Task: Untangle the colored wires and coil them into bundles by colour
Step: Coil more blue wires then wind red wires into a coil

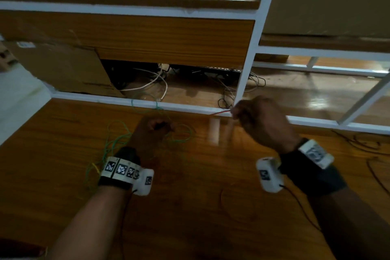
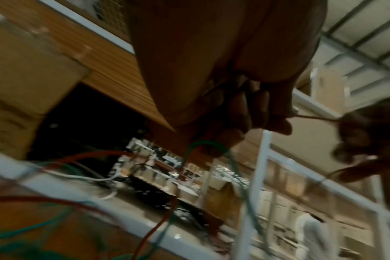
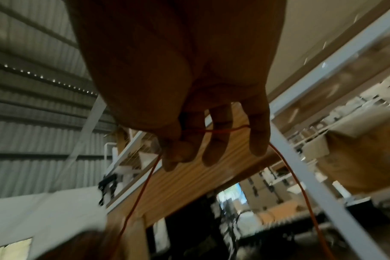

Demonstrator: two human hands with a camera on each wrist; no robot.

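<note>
Loose loops of green wire [image 1: 115, 143] lie on the wooden table [image 1: 190, 207] around my left hand [image 1: 155, 127], with a yellow strand [image 1: 95, 168] near the wrist. In the left wrist view my left hand [image 2: 232, 123] is curled round green wire [image 2: 208, 143], and a red wire [image 2: 91, 154] trails below. My right hand [image 1: 238, 112] is raised at the table's far edge and pinches a thin red wire [image 1: 220, 112]. The right wrist view shows that red wire [image 3: 214, 131] crossing my curled fingers [image 3: 216, 140] and hanging down on both sides.
A white-framed shelf rail [image 1: 147, 104] runs along the table's far edge, with an upright post [image 1: 249, 53]. Behind it lie white cables [image 1: 147, 84] and dark cables [image 1: 225, 99]. Thin dark wires [image 1: 358, 143] lie at the table's right. A cardboard box [image 1: 59, 65] stands back left.
</note>
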